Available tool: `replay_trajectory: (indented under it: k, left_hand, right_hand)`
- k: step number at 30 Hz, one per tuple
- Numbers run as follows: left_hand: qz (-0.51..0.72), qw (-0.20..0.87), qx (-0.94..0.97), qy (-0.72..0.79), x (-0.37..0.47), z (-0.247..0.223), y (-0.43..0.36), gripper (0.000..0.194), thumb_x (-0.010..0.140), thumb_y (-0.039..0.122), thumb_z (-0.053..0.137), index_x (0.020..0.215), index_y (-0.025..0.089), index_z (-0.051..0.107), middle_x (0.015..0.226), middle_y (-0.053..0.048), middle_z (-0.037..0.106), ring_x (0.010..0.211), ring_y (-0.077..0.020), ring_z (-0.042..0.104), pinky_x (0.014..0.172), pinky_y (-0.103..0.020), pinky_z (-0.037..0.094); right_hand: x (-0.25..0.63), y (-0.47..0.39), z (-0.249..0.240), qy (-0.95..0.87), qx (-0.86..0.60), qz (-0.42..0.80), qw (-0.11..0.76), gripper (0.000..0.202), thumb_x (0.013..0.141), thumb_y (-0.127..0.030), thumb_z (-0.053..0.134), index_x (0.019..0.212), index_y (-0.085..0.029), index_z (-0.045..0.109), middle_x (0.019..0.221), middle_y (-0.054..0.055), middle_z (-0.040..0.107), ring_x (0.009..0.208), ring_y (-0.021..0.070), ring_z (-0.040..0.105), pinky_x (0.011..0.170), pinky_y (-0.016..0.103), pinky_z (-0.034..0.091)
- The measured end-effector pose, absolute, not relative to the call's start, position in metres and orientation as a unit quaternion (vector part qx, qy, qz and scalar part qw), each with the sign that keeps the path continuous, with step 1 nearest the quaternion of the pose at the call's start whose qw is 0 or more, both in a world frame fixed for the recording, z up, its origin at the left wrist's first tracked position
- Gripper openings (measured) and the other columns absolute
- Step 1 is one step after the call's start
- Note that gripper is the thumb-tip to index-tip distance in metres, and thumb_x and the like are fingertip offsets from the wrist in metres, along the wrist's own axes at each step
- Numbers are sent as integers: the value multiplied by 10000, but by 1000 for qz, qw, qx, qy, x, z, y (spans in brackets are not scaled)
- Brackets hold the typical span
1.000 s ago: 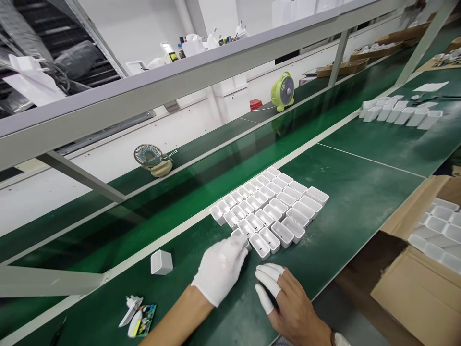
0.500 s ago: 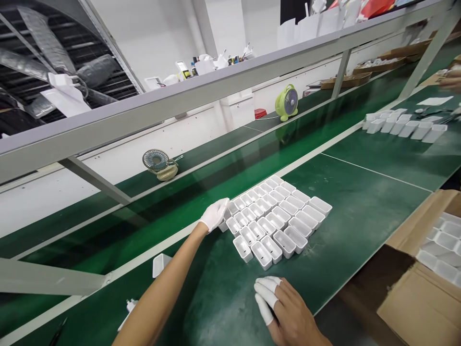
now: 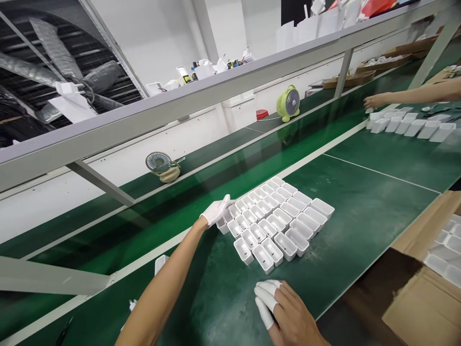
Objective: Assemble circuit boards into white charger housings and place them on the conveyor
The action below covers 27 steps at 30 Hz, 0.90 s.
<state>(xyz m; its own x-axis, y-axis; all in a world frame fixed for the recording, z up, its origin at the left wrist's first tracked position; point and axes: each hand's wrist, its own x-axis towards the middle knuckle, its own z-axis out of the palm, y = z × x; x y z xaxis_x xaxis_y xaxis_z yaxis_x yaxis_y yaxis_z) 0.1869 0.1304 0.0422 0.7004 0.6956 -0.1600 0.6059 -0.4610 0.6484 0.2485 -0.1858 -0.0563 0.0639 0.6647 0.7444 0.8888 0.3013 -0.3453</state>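
Observation:
Several small white open plastic shells [image 3: 275, 221] stand packed in rows on the green bench mat [image 3: 360, 206]. My left hand [image 3: 215, 212], in a white glove, rests against the far left corner of the block, fingers together and flat on the shells' edge. My right hand [image 3: 284, 312] lies on the mat just in front of the block, white cots on two fingers, holding nothing. A single white shell [image 3: 160, 263] lies apart at the left, partly behind my left forearm.
A cardboard box [image 3: 425, 293] with more white shells stands at the right. Another person's hand [image 3: 374, 101] reaches to a second row of shells [image 3: 410, 126] far right. A beige fan [image 3: 162, 166] and a green fan [image 3: 288, 102] stand on the back strip under a grey shelf rail [image 3: 201, 98].
My left hand moved from the near corner of the block to its far left corner and stays there. Another person's hand has come into view at the far right.

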Motion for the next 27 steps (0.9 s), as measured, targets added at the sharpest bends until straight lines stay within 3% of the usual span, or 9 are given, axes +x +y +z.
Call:
replay_trajectory:
  k: [3,6,8,10,13,15,20,27]
  left_hand:
    - [124,308,851,408,185,56,122,598,978,541,350,1269,119,660,1321,-111,664,1247,-267,594,1097,-343,416]
    - [178,270,847,422,171,78,94,481,959,476,449,1252,154,653,1297,-81,674,1197,-236,610,1071,-320,428]
    - [143,282,863,394,155,90,66,407,955,502,482,1032,201,745,1031,-27,754,978,-201,678,898,-277,505]
    - [15,339,875,345,138,93,37,449,967,537,464,879,218,768,781,3,730,739,-165,672,689,-253,511]
    - [-56,295,904,306,122,79,5,285,908,485,616,1095,317,751,838,43,736,767,-159,677,724,-252,498]
    - [-63,210,933,286,120,64,-5,343,864,435,690,1194,343,701,868,42,732,795,-176,674,753,-277,486]
    - [-33,78,968,235,127,39,-10,213,958,401,549,1028,261,693,870,1,711,815,-207,662,750,-325,468]
    - [5,24,972,235,127,27,-18,251,989,427,475,1051,254,645,898,-21,707,829,-238,665,743,-362,467]
  right_hand:
    - [249,-186,-58,-677,-576,-130,440,319,849,-11,462,1077,-88,670,961,149,732,936,274,701,853,460,596]
    - [249,-186,-61,-683,-573,-132,432,284,867,-27,460,1046,-85,673,959,157,729,936,279,698,854,468,592]
    - [248,-186,-62,-684,-574,-134,431,273,881,-39,468,1057,-90,671,967,154,731,937,276,697,856,463,591]
    - [248,-186,-64,-684,-575,-134,429,278,885,-38,473,1073,-100,668,976,146,732,949,270,694,866,458,587]
    - [248,-187,-67,-688,-578,-125,421,276,880,-28,468,1053,-114,665,988,146,728,981,276,688,888,478,579]
    - [247,-188,-69,-691,-579,-118,415,257,884,-35,474,1039,-114,662,983,147,721,990,282,685,889,488,579]
    - [246,-190,-73,-689,-588,-109,410,233,902,-43,473,1009,-145,653,979,129,711,996,277,685,891,494,585]
    - [244,-190,-75,-695,-589,-112,398,242,927,-50,488,1083,-142,647,973,125,708,979,276,683,867,501,581]
